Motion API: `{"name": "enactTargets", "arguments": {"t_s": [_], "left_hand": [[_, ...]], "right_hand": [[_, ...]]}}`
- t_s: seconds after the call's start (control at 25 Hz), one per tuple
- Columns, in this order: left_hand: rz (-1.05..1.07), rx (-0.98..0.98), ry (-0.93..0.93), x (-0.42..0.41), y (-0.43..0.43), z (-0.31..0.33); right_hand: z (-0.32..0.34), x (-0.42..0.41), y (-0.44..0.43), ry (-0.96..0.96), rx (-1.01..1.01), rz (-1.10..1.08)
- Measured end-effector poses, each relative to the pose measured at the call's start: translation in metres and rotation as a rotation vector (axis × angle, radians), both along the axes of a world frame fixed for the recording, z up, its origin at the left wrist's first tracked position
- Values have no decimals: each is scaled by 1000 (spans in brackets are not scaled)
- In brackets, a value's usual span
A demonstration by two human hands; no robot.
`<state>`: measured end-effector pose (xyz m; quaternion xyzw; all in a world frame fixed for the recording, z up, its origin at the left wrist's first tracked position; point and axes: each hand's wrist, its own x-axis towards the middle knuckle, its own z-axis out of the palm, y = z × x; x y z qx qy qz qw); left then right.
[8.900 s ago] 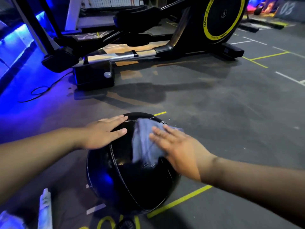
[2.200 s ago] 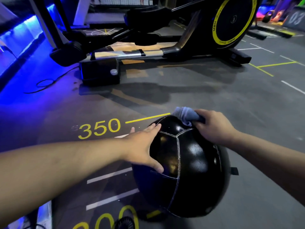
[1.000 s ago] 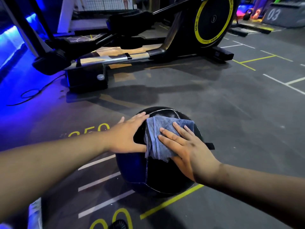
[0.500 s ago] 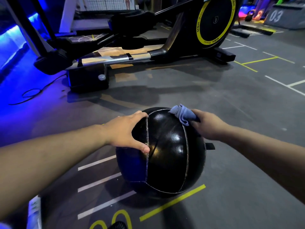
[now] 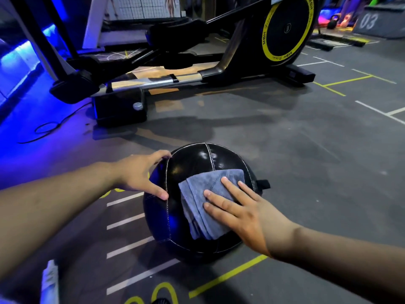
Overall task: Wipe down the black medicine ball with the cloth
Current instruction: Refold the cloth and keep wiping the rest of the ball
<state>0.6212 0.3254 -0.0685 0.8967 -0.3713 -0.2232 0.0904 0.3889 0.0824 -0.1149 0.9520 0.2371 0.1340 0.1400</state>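
The black medicine ball [image 5: 192, 165], shiny with white stitched seams, rests on the grey gym floor at centre. A folded blue-grey cloth [image 5: 201, 205] lies spread over its near right face. My right hand [image 5: 238, 207] presses flat on the cloth, fingers stretched out and apart. My left hand [image 5: 140, 172] grips the ball's left side, thumb on the front seam and fingers curled over the top edge. The ball's underside and far side are hidden.
A black elliptical trainer [image 5: 219, 69] with a yellow-ringed flywheel [image 5: 287, 29] stands just behind the ball. A black cable [image 5: 48, 128] loops on the floor at left. White and yellow floor lines [image 5: 228, 275] run under the ball. A white object [image 5: 50, 279] lies at bottom left.
Half a second ago my right hand held the cloth bunched at the ball's top right; now the cloth lies spread lower on the near face under my flat palm. My left hand stays on the left side.
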Motion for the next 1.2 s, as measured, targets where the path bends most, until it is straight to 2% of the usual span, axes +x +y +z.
{"name": "enactTargets", "arguments": {"t_s": [0.04,0.12,0.24,0.32,0.4,0.56,0.76,0.84,0.96,1.0,1.04,1.16,1.2], "left_hand": [[-5,-9,11,0,1,-1],[-8,-18,41,-1,0,0],[-10,-9,26,-7,-5,4],[-29,-8,-23,-17,-12,6],[-32,14,-102,-27,-23,8],[-16,59,-141,-33,-31,10],[-10,72,-131,-32,-31,14],[-3,60,-130,-34,-33,15],[-1,50,-122,-42,-38,19],[-1,58,-128,-47,-39,21],[-3,72,-134,-52,-38,22],[-57,85,-175,-64,-42,24],[-95,42,-187,-71,-46,27]], "right_hand": [[3,3,-6,-7,-15,13],[11,13,-20,4,36,-99],[21,37,-39,58,322,-475],[28,49,-51,167,497,-707],[33,49,-60,209,628,-796],[18,15,-50,71,667,-698],[2,-25,-26,-55,378,-518],[1,-42,-17,57,339,-501],[20,-64,-7,402,390,-495],[35,-67,-6,539,495,-485],[48,-67,-7,644,689,-476],[76,-68,-10,923,1569,-554],[80,-70,-13,989,1805,-547]]}}
